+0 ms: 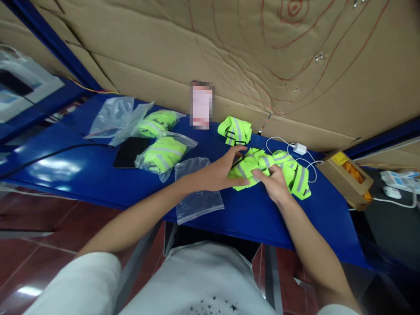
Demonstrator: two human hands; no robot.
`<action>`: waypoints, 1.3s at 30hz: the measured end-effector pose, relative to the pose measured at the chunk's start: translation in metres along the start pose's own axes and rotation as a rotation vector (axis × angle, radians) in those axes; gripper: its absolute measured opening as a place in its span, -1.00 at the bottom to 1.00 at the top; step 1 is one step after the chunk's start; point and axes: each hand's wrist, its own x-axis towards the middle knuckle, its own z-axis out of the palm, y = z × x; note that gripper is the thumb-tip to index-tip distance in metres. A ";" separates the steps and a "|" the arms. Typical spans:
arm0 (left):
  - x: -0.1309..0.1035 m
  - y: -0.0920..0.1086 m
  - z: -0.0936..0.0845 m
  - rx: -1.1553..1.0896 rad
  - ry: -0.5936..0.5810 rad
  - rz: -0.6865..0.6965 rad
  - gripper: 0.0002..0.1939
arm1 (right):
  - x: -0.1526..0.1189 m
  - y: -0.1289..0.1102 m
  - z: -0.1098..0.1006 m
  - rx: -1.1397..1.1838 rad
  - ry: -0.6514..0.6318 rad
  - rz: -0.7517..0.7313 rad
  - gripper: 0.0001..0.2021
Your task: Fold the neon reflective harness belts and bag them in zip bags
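Bright yellow-green reflective straps with grey stripes (251,166) lie bunched on the blue table between my hands. My left hand (223,170) is cupped round the left end of the bunch, near a dark buckle. With thumb and fingers, my right hand (275,183) grips the middle of the straps; the fingertips are partly hidden. Loose strap loops (297,175) trail off to its right. Behind sits a folded reflective strap bundle (235,130) with black buckles. Under my left forearm lies a flat clear zip bag (200,203).
Two bagged reflective strap bundles (164,154) and clear plastic bags (113,116) are at left, beside a dark flat object (129,153). A pixelated card-like item (201,106) leans on the cardboard wall. Right are a white charger (299,148) with cable and a cardboard box (344,179).
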 end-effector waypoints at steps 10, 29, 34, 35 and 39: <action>-0.096 0.003 -0.052 0.685 -0.631 -0.108 0.02 | 0.010 0.003 -0.003 0.061 0.322 0.024 -0.49; -0.018 -0.027 0.003 0.736 -0.198 0.080 -0.76 | -0.004 0.018 -0.017 0.126 0.377 0.016 -0.43; -0.022 -0.045 0.012 0.470 -0.131 0.091 -0.81 | -0.005 0.017 -0.011 0.126 0.299 0.058 -0.43; -0.023 -0.047 0.013 0.437 -0.120 0.085 -0.84 | -0.005 0.017 -0.010 0.130 0.292 0.065 -0.43; -0.023 -0.049 0.017 0.404 -0.085 0.079 -0.81 | -0.005 0.017 -0.008 0.153 0.334 0.075 -0.44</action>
